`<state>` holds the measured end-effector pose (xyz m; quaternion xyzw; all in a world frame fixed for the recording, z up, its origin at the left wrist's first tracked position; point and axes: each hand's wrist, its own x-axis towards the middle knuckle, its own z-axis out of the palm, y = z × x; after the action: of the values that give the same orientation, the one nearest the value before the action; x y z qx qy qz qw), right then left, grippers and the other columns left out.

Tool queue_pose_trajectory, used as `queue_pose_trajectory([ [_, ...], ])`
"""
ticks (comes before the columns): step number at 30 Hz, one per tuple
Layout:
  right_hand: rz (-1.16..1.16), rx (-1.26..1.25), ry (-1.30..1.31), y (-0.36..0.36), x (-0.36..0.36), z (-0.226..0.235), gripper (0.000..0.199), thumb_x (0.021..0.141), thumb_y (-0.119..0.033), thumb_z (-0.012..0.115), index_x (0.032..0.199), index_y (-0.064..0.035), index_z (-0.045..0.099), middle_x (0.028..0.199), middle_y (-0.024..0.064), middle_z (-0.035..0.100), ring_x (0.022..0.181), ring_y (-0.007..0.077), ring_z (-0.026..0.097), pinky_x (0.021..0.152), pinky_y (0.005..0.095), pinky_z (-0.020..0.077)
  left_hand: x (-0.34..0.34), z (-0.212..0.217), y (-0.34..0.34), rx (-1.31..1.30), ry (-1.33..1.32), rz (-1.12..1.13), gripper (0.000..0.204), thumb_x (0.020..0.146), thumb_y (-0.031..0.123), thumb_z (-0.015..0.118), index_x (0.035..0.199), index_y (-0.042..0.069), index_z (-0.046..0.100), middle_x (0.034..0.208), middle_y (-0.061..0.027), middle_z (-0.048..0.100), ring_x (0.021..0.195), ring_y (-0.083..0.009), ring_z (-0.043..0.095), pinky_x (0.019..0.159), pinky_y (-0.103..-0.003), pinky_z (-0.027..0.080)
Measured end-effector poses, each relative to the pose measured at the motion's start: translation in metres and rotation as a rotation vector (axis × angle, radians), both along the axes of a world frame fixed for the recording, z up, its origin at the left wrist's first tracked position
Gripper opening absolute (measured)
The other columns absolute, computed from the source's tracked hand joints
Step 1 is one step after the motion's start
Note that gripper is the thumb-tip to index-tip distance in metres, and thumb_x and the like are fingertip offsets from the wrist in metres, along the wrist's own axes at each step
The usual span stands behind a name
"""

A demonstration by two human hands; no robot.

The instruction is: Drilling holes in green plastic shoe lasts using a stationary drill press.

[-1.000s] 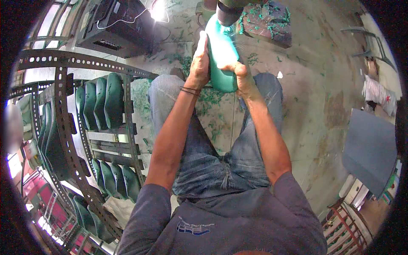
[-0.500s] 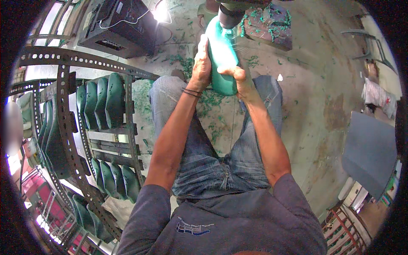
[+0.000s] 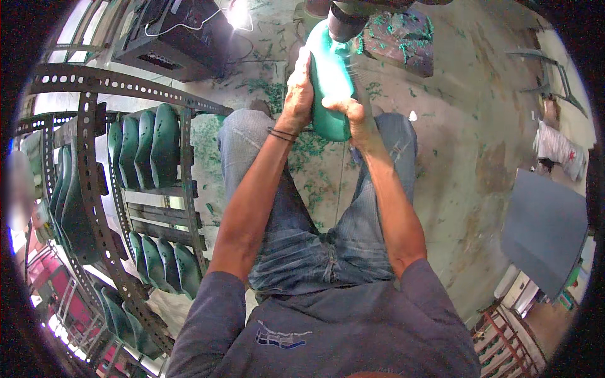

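Observation:
A long green shoe last [image 3: 331,126], rounded at its near end, is gripped between my two hands in front of my knees. Along its left side lie the fingers of my left hand [image 3: 297,94], closed against it. My right hand [image 3: 356,116] clasps the near right side, its thumb laid across the top. The last's far end is up against a dark, round machine head [image 3: 345,24]; whether they touch is hard to make out. Bright light washes out the middle of the last.
At left stands a perforated metal rack [image 3: 94,145] with several green shoe lasts [image 3: 165,145]. A black cabinet [image 3: 173,47] and a lit lamp [image 3: 238,14] are at the far left. Green shavings cover a block [image 3: 400,44] beside the machine and parts of the floor. A grey panel [image 3: 545,233] is at right.
The machine head sits slightly further right against the last's far end. My hands keep the same hold, and the whole view has shifted a little.

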<state>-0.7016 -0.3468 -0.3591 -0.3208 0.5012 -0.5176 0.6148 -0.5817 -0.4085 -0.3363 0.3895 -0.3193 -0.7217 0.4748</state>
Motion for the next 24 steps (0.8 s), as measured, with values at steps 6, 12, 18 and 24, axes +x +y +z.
queue_pose_trajectory([
  [6, 0.000, -0.087, 0.029, -0.002, -0.002, -0.012, 0.058, 0.072, -0.020, 0.070, 0.124, -0.0012, 0.053, 0.112, 0.0062, 0.058, 0.101, 0.0177, 0.054, 0.092, 0.0313, 0.0441, 0.000, 0.002, 0.000, -0.065, -0.054, 0.018, 0.060, 0.101, 0.051, 0.039, 0.132, 0.000, 0.050, 0.116, -0.0082, 0.060, 0.100, -0.0152, 0.058, 0.090, -0.032, 0.048],
  [12, 0.019, 0.012, -0.017, 0.000, -0.002, -0.004, 0.070, 0.071, -0.011, 0.072, 0.135, -0.0051, 0.043, 0.121, 0.0067, 0.052, 0.112, 0.0210, 0.049, 0.100, 0.0335, 0.0396, 0.002, 0.003, 0.000, -0.170, -0.117, 0.010, 0.054, 0.105, 0.043, 0.035, 0.132, -0.001, 0.050, 0.116, -0.0085, 0.060, 0.101, -0.0144, 0.057, 0.090, -0.030, 0.047],
  [18, -0.005, -0.216, 0.057, -0.002, 0.002, 0.017, 0.070, 0.072, -0.011, 0.072, 0.135, -0.0037, 0.043, 0.123, 0.0072, 0.052, 0.113, 0.0211, 0.049, 0.100, 0.0343, 0.0401, 0.001, 0.006, 0.003, -0.279, -0.146, 0.061, 0.054, 0.106, 0.041, 0.033, 0.133, -0.003, 0.049, 0.120, -0.0080, 0.059, 0.104, -0.0136, 0.055, 0.093, -0.029, 0.045],
  [24, -0.017, -0.103, 0.026, 0.003, 0.001, 0.017, 0.072, 0.071, -0.012, 0.074, 0.134, -0.0021, 0.043, 0.122, 0.0074, 0.052, 0.111, 0.0207, 0.050, 0.098, 0.0347, 0.0414, 0.001, 0.008, 0.002, -0.218, -0.166, 0.054, 0.054, 0.105, 0.041, 0.034, 0.132, -0.004, 0.050, 0.122, -0.0085, 0.059, 0.107, -0.0140, 0.055, 0.096, -0.029, 0.044],
])
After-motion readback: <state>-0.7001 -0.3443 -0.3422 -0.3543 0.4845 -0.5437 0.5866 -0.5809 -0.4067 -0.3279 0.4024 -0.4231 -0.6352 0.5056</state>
